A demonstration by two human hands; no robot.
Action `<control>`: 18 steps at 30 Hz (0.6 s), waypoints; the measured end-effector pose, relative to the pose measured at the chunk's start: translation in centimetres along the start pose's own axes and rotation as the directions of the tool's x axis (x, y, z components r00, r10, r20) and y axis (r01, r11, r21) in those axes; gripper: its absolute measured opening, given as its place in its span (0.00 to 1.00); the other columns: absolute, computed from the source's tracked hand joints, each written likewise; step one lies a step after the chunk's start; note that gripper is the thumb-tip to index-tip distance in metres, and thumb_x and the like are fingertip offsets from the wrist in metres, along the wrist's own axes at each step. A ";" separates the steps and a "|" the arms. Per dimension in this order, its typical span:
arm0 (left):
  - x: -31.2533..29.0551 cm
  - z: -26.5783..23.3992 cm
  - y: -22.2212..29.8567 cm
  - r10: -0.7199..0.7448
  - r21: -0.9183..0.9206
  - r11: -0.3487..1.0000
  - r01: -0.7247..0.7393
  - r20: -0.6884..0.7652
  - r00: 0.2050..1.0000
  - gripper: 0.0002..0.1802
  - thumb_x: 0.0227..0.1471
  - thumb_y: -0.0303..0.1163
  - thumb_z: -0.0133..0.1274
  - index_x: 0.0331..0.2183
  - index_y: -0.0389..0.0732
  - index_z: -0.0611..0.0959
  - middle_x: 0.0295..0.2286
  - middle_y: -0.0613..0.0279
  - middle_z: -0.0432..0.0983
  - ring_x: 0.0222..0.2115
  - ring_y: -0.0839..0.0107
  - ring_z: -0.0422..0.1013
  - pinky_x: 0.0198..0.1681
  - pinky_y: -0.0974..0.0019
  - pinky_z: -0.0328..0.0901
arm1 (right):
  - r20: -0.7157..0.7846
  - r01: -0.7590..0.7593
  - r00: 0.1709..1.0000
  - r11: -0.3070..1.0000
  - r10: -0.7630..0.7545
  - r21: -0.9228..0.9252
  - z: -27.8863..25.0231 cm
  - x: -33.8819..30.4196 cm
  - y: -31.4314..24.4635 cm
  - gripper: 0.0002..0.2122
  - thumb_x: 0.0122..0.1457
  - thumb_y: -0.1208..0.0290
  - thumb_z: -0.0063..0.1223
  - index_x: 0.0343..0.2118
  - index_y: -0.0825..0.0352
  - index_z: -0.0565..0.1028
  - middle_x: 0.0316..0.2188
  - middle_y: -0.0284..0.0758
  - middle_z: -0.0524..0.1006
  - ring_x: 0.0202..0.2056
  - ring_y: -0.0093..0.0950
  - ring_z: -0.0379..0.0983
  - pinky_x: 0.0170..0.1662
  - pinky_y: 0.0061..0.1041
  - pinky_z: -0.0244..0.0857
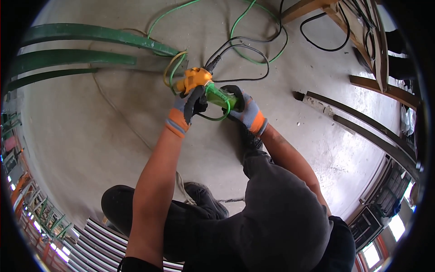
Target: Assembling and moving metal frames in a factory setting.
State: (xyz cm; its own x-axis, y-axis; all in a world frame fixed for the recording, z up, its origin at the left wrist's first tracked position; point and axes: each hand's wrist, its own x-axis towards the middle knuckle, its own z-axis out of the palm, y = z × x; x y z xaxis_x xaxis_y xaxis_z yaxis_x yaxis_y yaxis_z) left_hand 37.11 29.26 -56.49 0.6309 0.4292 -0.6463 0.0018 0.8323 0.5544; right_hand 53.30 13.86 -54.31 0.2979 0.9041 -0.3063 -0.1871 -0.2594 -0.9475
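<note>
While both gloved hands close around an orange-and-green device, the head view shows it over the gray floor, the left hand grasping it near where its two colors meet and the right hand wrapped around its green end. A black plug joins its orange part, and a thin green cord loops just below it. Left of the device, green bars end near it; to its right, well apart, a dark strip edges the floor's open stretch. Beyond it lie loose black and green cables, with a wooden frame farther right. Nearer the person than the device are two dark shoes, then ribbed lengths at lower left; bright windows show at lower right.
</note>
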 end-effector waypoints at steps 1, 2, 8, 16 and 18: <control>0.0 0.1 0.1 0.081 0.110 0.991 -0.080 0.004 0.997 0.12 0.54 0.35 0.61 0.36 0.40 0.78 0.22 0.67 0.72 0.20 0.77 0.68 0.23 0.72 0.65 | -0.003 -0.008 1.000 1.000 0.008 -0.018 0.0 -0.1 0.2 0.27 0.50 0.78 0.60 0.55 0.68 0.67 0.47 0.35 0.74 0.48 0.23 0.70 0.53 0.25 0.64; -0.1 0.0 0.4 0.084 0.113 0.990 -0.083 0.000 0.997 0.12 0.54 0.35 0.61 0.36 0.40 0.78 0.22 0.67 0.72 0.20 0.77 0.68 0.23 0.72 0.65 | -0.001 -0.015 1.000 0.999 0.015 -0.031 0.2 -0.2 0.3 0.28 0.49 0.78 0.61 0.56 0.68 0.67 0.47 0.35 0.74 0.48 0.23 0.69 0.53 0.25 0.64; 0.2 0.9 0.6 0.078 0.125 0.990 -0.071 -0.052 0.996 0.19 0.49 0.32 0.66 0.42 0.35 0.81 0.32 0.65 0.79 0.30 0.75 0.76 0.32 0.70 0.72 | -0.040 0.064 0.997 0.984 -0.072 -0.166 -0.6 -1.4 0.0 0.27 0.49 0.77 0.65 0.54 0.69 0.69 0.47 0.36 0.75 0.47 0.23 0.71 0.53 0.26 0.65; 1.2 3.3 0.9 -0.068 0.458 0.889 0.002 0.128 0.989 0.20 0.51 0.29 0.64 0.45 0.33 0.80 0.36 0.63 0.80 0.34 0.74 0.77 0.39 0.69 0.74 | -0.060 -0.032 0.998 0.990 0.023 -0.136 -1.5 -3.7 -0.2 0.27 0.49 0.77 0.65 0.53 0.70 0.69 0.48 0.37 0.75 0.49 0.25 0.71 0.55 0.26 0.64; 2.2 3.2 0.3 -0.117 0.494 0.869 0.042 0.122 0.986 0.20 0.49 0.30 0.66 0.42 0.33 0.80 0.35 0.64 0.80 0.33 0.74 0.77 0.38 0.68 0.73 | -0.086 -0.018 0.996 0.985 0.003 -0.172 -1.6 -4.6 0.1 0.27 0.48 0.78 0.64 0.54 0.70 0.69 0.48 0.36 0.75 0.50 0.25 0.70 0.55 0.26 0.63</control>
State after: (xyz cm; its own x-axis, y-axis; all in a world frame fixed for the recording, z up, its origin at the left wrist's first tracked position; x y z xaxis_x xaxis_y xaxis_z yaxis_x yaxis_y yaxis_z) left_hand 40.96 29.36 -56.04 0.7162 0.2832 -0.6378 0.4111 0.5674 0.7135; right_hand 53.39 9.19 -53.14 0.3765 0.8709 -0.3158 -0.0282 -0.3300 -0.9436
